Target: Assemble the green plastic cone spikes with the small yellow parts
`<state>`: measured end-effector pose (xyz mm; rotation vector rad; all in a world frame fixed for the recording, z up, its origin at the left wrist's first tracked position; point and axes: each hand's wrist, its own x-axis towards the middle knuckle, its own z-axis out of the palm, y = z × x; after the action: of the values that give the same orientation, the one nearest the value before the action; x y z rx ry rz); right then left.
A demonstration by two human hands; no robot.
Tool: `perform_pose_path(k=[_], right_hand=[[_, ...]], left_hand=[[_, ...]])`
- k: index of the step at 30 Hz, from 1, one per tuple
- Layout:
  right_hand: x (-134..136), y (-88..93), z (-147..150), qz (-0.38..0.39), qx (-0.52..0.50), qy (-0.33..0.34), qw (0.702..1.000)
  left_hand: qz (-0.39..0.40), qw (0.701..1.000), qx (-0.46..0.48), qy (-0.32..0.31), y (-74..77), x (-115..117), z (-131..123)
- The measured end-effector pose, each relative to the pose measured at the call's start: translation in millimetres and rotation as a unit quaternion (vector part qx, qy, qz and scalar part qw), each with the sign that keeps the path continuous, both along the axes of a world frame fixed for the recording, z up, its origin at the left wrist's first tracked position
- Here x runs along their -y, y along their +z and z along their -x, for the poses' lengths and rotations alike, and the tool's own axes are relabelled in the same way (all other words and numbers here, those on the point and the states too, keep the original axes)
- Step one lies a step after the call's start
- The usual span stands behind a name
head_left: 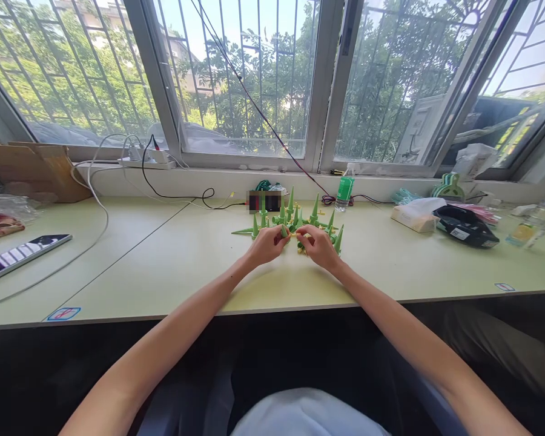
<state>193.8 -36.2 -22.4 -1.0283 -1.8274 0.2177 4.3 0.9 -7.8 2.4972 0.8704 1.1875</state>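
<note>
A green cone [284, 231] sat near the frame's centre, long axis roughly upright, between the pinching thumb and fingers of the left hand [267, 244], the nearer one, while just right of it the right hand [318, 246] pinched a small yellow piece [293, 235].

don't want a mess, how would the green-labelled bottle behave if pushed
The bottle could tip if pushed high up, being tall and narrow. Its clear, plastic-looking wall may flex when squeezed. Once down, its rounded body would probably roll.
</note>
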Motion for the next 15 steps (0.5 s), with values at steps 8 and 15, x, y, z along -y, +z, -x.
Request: perform_pose_path(k=[8, 15], right_hand=[[-1.3, -1.3, -1.2, 0.014, -0.001, 0.014, 1.0], [-0.9, -0.6, -1.4, 0.01, 0.008, 0.012, 1.0]], left_hand=[[-0.014, 1.0, -0.009, -0.009, -0.3, 0.3, 0.2], [-0.019, 1.0, -0.015, -0.017, 0.5, 1.8, -0.1]])
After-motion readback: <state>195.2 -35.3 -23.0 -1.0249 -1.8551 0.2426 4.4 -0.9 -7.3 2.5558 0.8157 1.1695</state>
